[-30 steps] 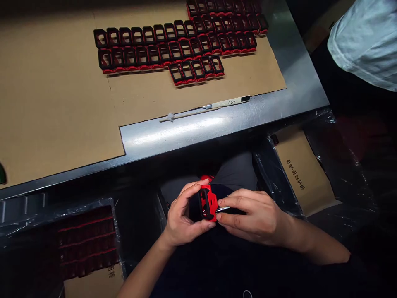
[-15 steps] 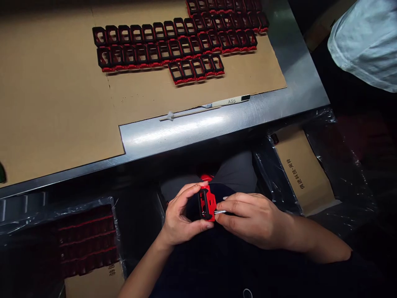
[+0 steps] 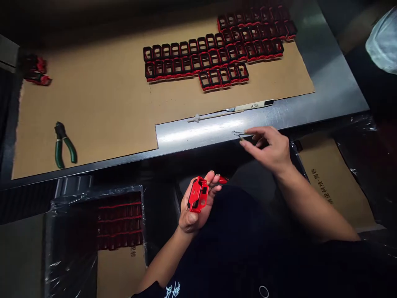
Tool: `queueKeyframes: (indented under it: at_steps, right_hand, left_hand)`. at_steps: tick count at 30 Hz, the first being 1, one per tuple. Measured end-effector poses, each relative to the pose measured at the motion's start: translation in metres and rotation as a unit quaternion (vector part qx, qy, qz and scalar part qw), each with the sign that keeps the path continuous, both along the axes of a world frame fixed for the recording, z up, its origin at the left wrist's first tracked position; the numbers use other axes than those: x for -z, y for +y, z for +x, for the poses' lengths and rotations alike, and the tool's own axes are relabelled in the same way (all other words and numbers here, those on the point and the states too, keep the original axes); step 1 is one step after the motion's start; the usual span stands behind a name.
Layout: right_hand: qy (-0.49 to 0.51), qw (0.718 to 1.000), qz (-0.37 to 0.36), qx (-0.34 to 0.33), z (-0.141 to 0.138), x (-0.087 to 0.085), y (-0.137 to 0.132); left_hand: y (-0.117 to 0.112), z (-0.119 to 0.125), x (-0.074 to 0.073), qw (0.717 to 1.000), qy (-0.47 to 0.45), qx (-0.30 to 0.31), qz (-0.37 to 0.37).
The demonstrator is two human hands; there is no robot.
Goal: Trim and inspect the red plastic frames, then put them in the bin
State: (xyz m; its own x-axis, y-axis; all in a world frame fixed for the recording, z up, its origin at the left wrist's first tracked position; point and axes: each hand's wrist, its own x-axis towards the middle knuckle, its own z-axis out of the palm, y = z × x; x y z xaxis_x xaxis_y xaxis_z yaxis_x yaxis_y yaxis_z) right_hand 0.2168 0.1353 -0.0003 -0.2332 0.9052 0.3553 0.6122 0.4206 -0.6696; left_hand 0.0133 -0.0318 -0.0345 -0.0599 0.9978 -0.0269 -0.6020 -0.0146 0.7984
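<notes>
Cradling a red plastic frame in the left hand, low in front of the body and below the worktop's front edge: palm under it, fingers curled up its far side, grip closed on it. A second red piece shows just beyond the fingertips. Right hand reaches out over the edge of the steel worktop, fingertips close together beside a small silver metal tip; cannot tell whether that grip pinches it. Farther out, a brown cardboard sheet carries rows of black-and-red frames, a craft knife marked A55, and green-handled pliers. Lower left, a plastic-lined box holds stacked red frames. Pale sleeve at upper right.
</notes>
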Motion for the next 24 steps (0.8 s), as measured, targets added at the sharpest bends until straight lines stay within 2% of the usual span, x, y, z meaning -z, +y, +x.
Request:
queueKeyframes:
  at_steps: [3, 6, 9, 11, 12, 13, 15, 17, 19, 21, 23, 24]
  right_hand:
    - [-0.096, 0.994, 0.053, -0.007, 0.0, 0.025, 0.05]
    - [-0.117, 0.99, 0.078, -0.004, -0.003, 0.032, 0.064]
    - [-0.049, 0.993, 0.099, 0.034, -0.009, 0.019, 0.036]
    - [0.036, 0.998, 0.038, 0.023, -0.013, 0.008, 0.005]
    - [0.087, 0.996, -0.028, -0.019, -0.014, 0.004, -0.011]
    - [0.133, 0.981, -0.107, -0.088, -0.014, 0.002, -0.026]
    - [0.214, 0.922, -0.24, -0.216, -0.017, 0.003, -0.051]
    - [0.279, 0.861, -0.319, -0.281, -0.022, 0.01, -0.071]
    - [0.347, 0.822, -0.361, -0.274, -0.029, 0.02, -0.087]
    - [0.434, 0.792, -0.375, -0.21, -0.033, 0.031, -0.094]
    - [0.485, 0.776, -0.37, -0.161, -0.023, 0.04, -0.089]
    - [0.496, 0.782, -0.359, -0.121, -0.009, 0.042, -0.083]
  left_hand:
    - [-0.003, -0.001, 0.0, 0.999, 0.038, 0.003, -0.008]
    - [-0.005, -0.002, -0.001, 0.998, 0.057, 0.003, -0.015]
    - [-0.006, -0.002, 0.001, 0.998, 0.054, 0.001, -0.012]
    - [-0.005, -0.003, 0.003, 0.998, 0.066, 0.003, -0.021]
    - [-0.005, -0.003, 0.004, 0.997, 0.07, 0.007, -0.025]
    - [-0.004, -0.003, 0.006, 0.997, 0.065, 0.015, -0.028]
    - [-0.001, -0.002, 0.008, 0.998, 0.029, 0.046, -0.033]
    - [0.005, 0.002, 0.009, 0.993, -0.025, 0.107, -0.046]
    - [0.015, 0.008, 0.009, 0.977, -0.079, 0.184, -0.076]
    - [0.03, 0.018, 0.008, 0.954, -0.126, 0.247, -0.115]
    - [0.048, 0.028, 0.009, 0.933, -0.149, 0.291, -0.154]
    - [0.056, 0.033, 0.01, 0.922, -0.145, 0.314, -0.174]
